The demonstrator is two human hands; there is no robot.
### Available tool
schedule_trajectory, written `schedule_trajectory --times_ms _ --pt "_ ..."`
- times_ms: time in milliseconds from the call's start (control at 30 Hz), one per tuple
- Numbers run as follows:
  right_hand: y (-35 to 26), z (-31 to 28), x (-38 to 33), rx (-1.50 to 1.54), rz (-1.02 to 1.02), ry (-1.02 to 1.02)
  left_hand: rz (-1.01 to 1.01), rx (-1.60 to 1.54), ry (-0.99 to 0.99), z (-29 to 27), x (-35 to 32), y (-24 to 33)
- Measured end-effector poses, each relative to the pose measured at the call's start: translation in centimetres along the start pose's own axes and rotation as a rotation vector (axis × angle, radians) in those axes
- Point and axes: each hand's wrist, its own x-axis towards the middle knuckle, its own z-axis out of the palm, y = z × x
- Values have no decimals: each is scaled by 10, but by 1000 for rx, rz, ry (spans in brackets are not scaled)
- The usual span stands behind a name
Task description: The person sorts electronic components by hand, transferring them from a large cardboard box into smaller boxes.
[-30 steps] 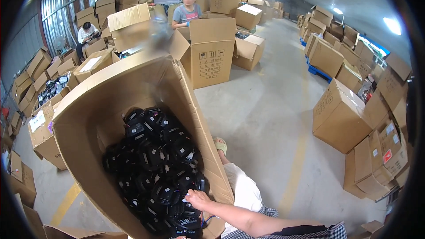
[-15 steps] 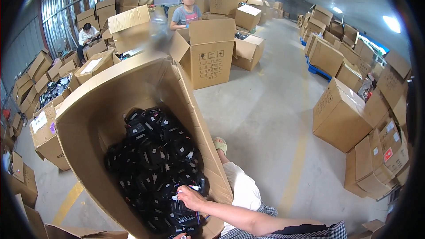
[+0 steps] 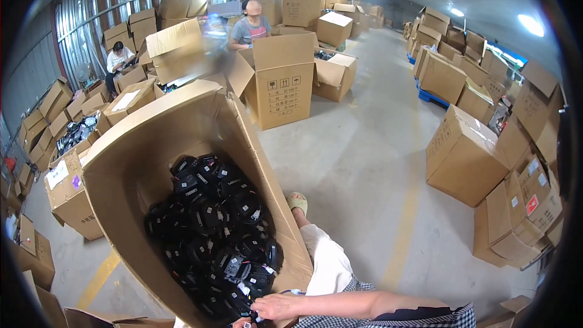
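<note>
A tall open cardboard carton [image 3: 276, 173] leans in front of me, its lower part filled with black plastic units [image 3: 209, 215] carrying small white labels, wires and pale connectors. At its near end my right hand [image 3: 276, 307] is closed, fingertips pinched low over the nearest units. What lies in that pinch is too small to make out. Just above the fingers shows a white connector [image 3: 244, 288] with thin coloured wires. My left hand [image 3: 240, 324] barely enters at the bottom edge, fingertips curled by a small white piece; most of that hand is cut off.
Several cartons stand around: a printed one [image 3: 284, 94] beyond mine, others stacked [image 3: 464, 155] along the right. A yellow floor line [image 3: 404, 231] runs on the right. Two people sit working, one in a grey shirt [image 3: 250, 30] and one in white [image 3: 119, 58]. My sandalled foot [image 3: 297, 201] is beside the carton.
My right hand has moved down toward the near end of the carton, close to my left hand. A unit with a grey face now shows where the right hand was.
</note>
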Motion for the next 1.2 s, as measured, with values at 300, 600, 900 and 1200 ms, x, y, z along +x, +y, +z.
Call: schedule_trajectory --times_ms 300,600,900,1200 --pt "-31 2 -16 376 176 -149 -77 -92 -132 0 -4 12" --pt "-28 10 -33 621 193 76 -61 129 -312 -8 3 27" --pt "-39 7 -45 711 219 83 -157 141 -164 -5 -10 10" --pt "-28 -16 -43 102 359 -3 95 54 -153 2 -1 -2"
